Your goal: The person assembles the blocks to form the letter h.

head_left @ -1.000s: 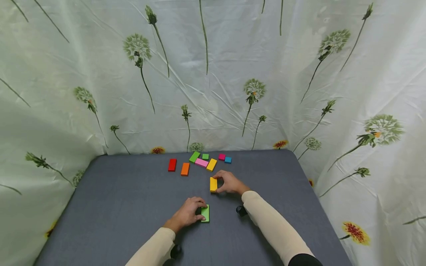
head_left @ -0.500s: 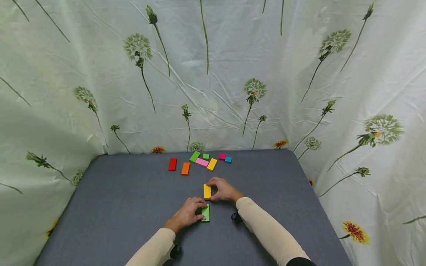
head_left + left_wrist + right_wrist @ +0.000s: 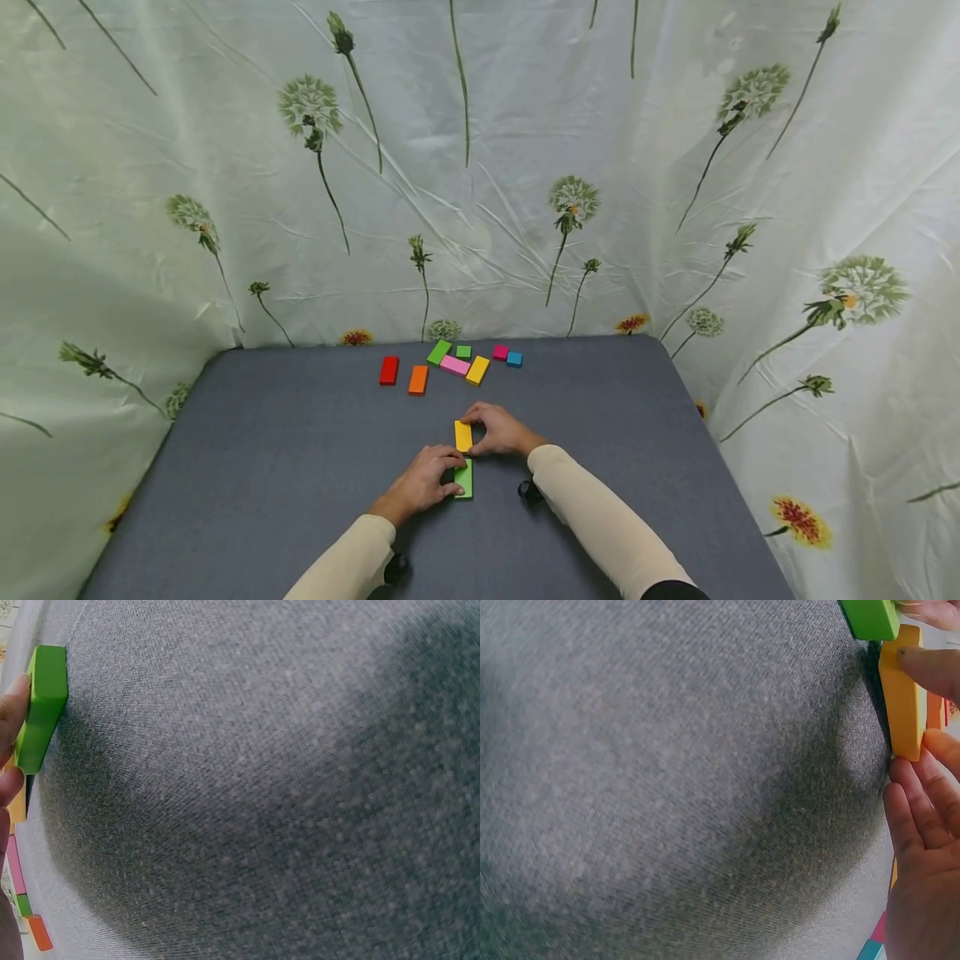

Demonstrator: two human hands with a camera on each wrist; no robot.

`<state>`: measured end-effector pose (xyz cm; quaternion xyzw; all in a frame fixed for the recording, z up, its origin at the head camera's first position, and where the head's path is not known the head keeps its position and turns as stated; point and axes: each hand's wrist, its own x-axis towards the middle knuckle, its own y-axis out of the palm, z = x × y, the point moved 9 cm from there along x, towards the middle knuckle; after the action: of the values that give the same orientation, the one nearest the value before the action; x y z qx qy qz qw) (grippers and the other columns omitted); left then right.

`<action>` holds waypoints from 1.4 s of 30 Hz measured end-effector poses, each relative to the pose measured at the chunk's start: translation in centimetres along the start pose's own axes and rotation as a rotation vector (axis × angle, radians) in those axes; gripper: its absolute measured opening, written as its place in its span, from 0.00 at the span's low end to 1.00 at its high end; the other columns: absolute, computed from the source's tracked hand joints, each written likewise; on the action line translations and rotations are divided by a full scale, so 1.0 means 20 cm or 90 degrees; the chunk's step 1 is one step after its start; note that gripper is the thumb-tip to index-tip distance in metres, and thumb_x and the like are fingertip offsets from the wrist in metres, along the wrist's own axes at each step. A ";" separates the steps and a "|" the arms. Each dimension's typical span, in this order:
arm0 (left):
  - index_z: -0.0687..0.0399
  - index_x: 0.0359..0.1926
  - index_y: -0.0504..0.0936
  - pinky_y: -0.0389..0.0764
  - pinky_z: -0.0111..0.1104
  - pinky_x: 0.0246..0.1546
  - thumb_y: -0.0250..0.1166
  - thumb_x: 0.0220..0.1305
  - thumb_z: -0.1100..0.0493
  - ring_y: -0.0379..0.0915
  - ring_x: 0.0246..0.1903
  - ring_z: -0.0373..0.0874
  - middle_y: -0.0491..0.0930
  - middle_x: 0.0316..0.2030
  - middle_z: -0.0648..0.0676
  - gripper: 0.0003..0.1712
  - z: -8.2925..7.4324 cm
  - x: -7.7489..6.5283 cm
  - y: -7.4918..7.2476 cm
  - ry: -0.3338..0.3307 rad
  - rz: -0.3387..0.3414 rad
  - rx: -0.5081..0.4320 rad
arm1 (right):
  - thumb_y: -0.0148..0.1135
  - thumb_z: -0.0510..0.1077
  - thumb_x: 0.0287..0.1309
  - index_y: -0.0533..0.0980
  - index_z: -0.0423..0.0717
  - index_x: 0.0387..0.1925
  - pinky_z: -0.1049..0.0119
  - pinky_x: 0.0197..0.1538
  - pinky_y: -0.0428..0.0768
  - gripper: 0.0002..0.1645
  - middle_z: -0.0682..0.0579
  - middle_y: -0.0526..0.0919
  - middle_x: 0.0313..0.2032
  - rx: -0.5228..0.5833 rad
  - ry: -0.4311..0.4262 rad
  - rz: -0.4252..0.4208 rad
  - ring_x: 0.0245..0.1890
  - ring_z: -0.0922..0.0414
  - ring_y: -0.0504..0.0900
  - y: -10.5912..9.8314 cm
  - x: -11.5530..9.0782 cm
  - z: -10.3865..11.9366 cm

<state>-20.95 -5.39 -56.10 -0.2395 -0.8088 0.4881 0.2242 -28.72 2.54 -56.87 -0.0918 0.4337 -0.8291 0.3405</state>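
Observation:
A light green rectangular block (image 3: 465,483) lies on the dark grey tabletop in front of me, its long side pointing away. My left hand (image 3: 422,481) grips it from the left, thumb at the near end and fingers at the far end; the left wrist view shows the same green block (image 3: 46,697) between them. Just beyond it, my right hand (image 3: 502,430) pinches a yellow block (image 3: 463,436) by its two ends. In the right wrist view this yellow block (image 3: 904,697) has its near end right at the green block's end, with a dark shadow along its lower edge.
Toward the back edge lie a red block (image 3: 388,372), an orange block (image 3: 417,381), a green block (image 3: 438,354), a small green block (image 3: 463,353), a pink block (image 3: 453,367), another yellow block (image 3: 477,372), a magenta block (image 3: 500,353) and a blue block (image 3: 513,360). A flowered curtain (image 3: 510,267) surrounds the table.
My right hand has brought the yellow block leftward and nearer, up to the green block's far end. My left hand keeps its grip in the same place.

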 end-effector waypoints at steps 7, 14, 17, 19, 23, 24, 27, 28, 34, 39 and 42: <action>0.56 0.41 0.85 0.73 0.40 0.47 0.75 0.51 0.52 0.75 0.45 0.44 0.80 0.42 0.50 0.18 0.00 0.00 -0.01 -0.001 0.001 -0.001 | 0.73 0.47 0.51 0.78 0.43 0.56 0.58 0.59 0.71 0.30 0.52 0.78 0.51 0.022 -0.009 0.004 0.51 0.56 0.75 0.01 0.00 -0.01; 0.57 0.42 0.85 0.73 0.42 0.49 0.74 0.52 0.52 0.75 0.46 0.45 0.80 0.44 0.50 0.18 0.00 -0.01 0.00 -0.011 0.012 -0.003 | 0.73 0.44 0.51 0.79 0.42 0.53 0.60 0.55 0.74 0.26 0.51 0.80 0.48 0.056 -0.011 -0.030 0.48 0.55 0.77 0.00 0.00 -0.01; 0.56 0.42 0.85 0.73 0.42 0.49 0.74 0.52 0.52 0.75 0.46 0.46 0.80 0.44 0.50 0.19 0.00 -0.01 0.00 -0.018 0.019 -0.004 | 0.74 0.44 0.49 0.80 0.43 0.51 0.59 0.56 0.73 0.26 0.51 0.81 0.48 0.061 -0.005 -0.035 0.49 0.55 0.77 0.01 -0.01 -0.01; 0.56 0.43 0.85 0.73 0.43 0.49 0.74 0.52 0.51 0.75 0.47 0.46 0.80 0.44 0.51 0.19 0.01 -0.01 0.00 -0.020 0.021 -0.004 | 0.75 0.44 0.48 0.80 0.43 0.51 0.58 0.57 0.72 0.26 0.52 0.81 0.48 0.067 0.003 -0.037 0.49 0.55 0.77 0.01 -0.01 -0.02; 0.57 0.42 0.85 0.73 0.42 0.48 0.74 0.52 0.51 0.75 0.46 0.46 0.80 0.44 0.51 0.19 0.01 0.00 0.00 -0.017 0.015 -0.003 | 0.75 0.45 0.48 0.80 0.44 0.50 0.59 0.56 0.73 0.26 0.52 0.81 0.48 0.079 0.011 -0.040 0.47 0.57 0.77 0.01 -0.01 -0.03; 0.57 0.42 0.85 0.73 0.42 0.48 0.74 0.52 0.52 0.75 0.46 0.46 0.80 0.44 0.51 0.19 0.01 0.00 0.00 -0.015 0.013 -0.004 | 0.75 0.44 0.48 0.79 0.44 0.50 0.60 0.56 0.73 0.26 0.52 0.81 0.47 0.085 0.013 -0.040 0.47 0.57 0.77 0.02 -0.01 -0.03; 0.57 0.42 0.85 0.73 0.42 0.48 0.74 0.52 0.52 0.75 0.46 0.45 0.80 0.43 0.50 0.19 0.00 0.00 0.00 -0.013 0.012 -0.005 | 0.75 0.44 0.48 0.79 0.44 0.50 0.60 0.55 0.74 0.26 0.52 0.80 0.47 0.098 0.015 -0.042 0.46 0.58 0.77 0.02 -0.01 -0.04; 0.57 0.42 0.85 0.73 0.42 0.48 0.74 0.52 0.52 0.75 0.46 0.45 0.80 0.43 0.50 0.19 0.00 0.00 0.00 -0.014 0.013 -0.004 | 0.75 0.44 0.48 0.79 0.44 0.51 0.59 0.55 0.73 0.26 0.52 0.80 0.47 0.102 0.017 -0.042 0.46 0.58 0.77 0.02 -0.01 -0.04; 0.57 0.42 0.85 0.73 0.41 0.48 0.74 0.52 0.51 0.75 0.45 0.45 0.80 0.43 0.50 0.19 0.01 0.00 0.00 -0.016 0.015 0.000 | 0.75 0.44 0.48 0.79 0.44 0.50 0.58 0.56 0.73 0.26 0.52 0.80 0.48 0.112 0.018 -0.047 0.48 0.56 0.77 0.03 -0.01 -0.04; 0.56 0.40 0.85 0.74 0.41 0.47 0.75 0.51 0.52 0.75 0.44 0.45 0.80 0.42 0.50 0.18 0.00 -0.01 0.00 0.000 0.002 0.005 | 0.75 0.44 0.48 0.79 0.44 0.50 0.59 0.55 0.74 0.25 0.52 0.80 0.47 0.111 0.020 -0.048 0.47 0.57 0.77 0.02 -0.01 -0.04; 0.56 0.40 0.85 0.74 0.41 0.45 0.75 0.50 0.53 0.75 0.44 0.45 0.80 0.42 0.50 0.17 0.00 -0.01 0.00 0.011 -0.006 0.010 | 0.75 0.44 0.48 0.79 0.44 0.50 0.61 0.54 0.74 0.25 0.52 0.80 0.47 0.107 0.021 -0.048 0.46 0.58 0.77 0.03 -0.01 -0.04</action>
<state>-20.80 -5.46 -56.07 -0.2380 -0.8040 0.4916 0.2351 -28.64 3.02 -57.73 -0.0656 0.3640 -0.8763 0.3087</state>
